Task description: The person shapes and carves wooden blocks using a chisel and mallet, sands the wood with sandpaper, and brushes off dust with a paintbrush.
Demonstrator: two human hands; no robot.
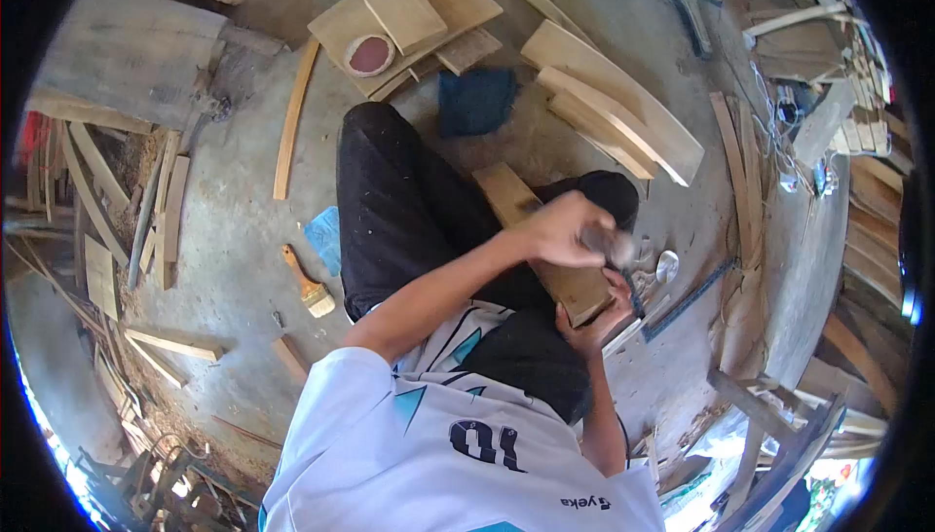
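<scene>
A long wooden board lies slanting across my lap, its near end by my right knee. My left hand, closed above the board, grips a dark tool with a rounded end. Motion blur hides the tool's exact kind. Lower down, my right hand wraps its fingers around the near end of the board. A thin dark piece shows beside the right fingers; whether it is held there I cannot tell. A shiny rounded metal object rests on the floor just right of the hands.
On the left floor lie a paintbrush, a blue sheet and a wooden strip. Ahead are a wide board bearing a round reddish disc, a dark cloth and stacked planks. A dark metal frame lies right.
</scene>
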